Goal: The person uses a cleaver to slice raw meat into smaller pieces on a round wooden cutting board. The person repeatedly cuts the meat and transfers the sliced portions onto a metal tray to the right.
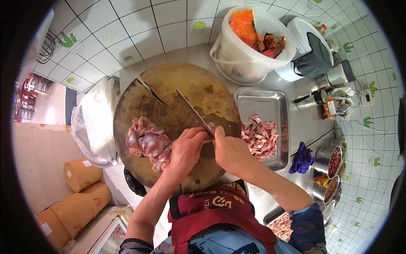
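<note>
A round wooden chopping board (196, 79), split at its upper left, lies before me. My right hand (233, 152) grips a knife (192, 103), its blade slanting up and left across the board. Close against the blade, the curled fingers of my left hand (187, 149) press on a small piece of meat (211, 127), partly hidden by the hands and blade. Raw gizzards (149, 141), pink with bluish-white patches, are heaped on the board left of that hand. Right of the board, a steel tray (260, 98) holds a pile of cut meat (261, 138).
Behind the tray stands a white bucket (244, 63) with orange pumpkin pieces (244, 28). A purple cloth (302, 158) and steel pots (323, 162) are at the right. A plastic bag (95, 127) hangs near the board's left side. The tiled wall (173, 19) rises behind.
</note>
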### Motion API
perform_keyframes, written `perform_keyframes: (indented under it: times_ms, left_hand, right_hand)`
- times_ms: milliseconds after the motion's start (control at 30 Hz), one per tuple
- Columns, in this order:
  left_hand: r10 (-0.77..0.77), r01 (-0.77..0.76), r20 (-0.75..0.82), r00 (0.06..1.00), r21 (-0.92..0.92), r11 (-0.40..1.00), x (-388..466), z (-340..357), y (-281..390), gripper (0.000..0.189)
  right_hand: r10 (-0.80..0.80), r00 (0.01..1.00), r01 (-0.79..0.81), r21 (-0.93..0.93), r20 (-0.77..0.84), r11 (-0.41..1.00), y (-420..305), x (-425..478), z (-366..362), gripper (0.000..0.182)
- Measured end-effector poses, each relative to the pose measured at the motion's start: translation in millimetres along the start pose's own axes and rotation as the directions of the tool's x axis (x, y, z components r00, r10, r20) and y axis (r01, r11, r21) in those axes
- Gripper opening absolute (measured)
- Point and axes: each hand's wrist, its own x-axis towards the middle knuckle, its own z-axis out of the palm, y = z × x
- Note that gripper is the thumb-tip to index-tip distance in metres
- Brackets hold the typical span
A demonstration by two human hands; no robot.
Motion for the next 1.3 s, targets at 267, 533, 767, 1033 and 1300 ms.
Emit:
perform_keyframes:
  times_ms: [267, 533, 767, 1033, 1300]
  left_hand:
    - [-0.027, 0.028, -0.103, 0.994, 0.015, 0.999, -7.9, 5.9, -5.4, 0.020]
    - [-0.004, 0.011, -0.105, 0.994, 0.069, 0.998, -9.9, 6.6, -5.2, 0.012]
    - [-0.012, 0.021, -0.089, 0.996, 0.096, 0.995, -13.3, 6.9, -3.8, 0.014]
    - [-0.035, 0.035, 0.003, 0.999, 0.076, 0.996, -15.7, -3.7, -1.2, 0.026]
    - [-0.223, 0.197, 0.144, 0.964, 0.174, 0.965, 26.7, 20.7, 27.7, 0.056]
  right_hand:
    - [0.022, 0.998, -0.019, -0.042, 0.058, 0.999, 16.4, -61.6, -12.2, 0.019]
    - [0.046, 0.992, -0.039, -0.061, 0.116, 0.997, 0.3, -60.4, -14.3, 0.018]
    - [0.010, 1.000, -0.010, -0.019, 0.013, 1.000, -9.1, -12.9, 10.4, 0.029]
    - [0.103, 0.995, -0.104, 0.055, 0.016, 0.993, 20.3, -64.2, -0.5, 0.023]
    - [0.363, 0.931, -0.176, 0.907, 0.027, 0.382, 43.1, -100.6, -38.8, 0.029]
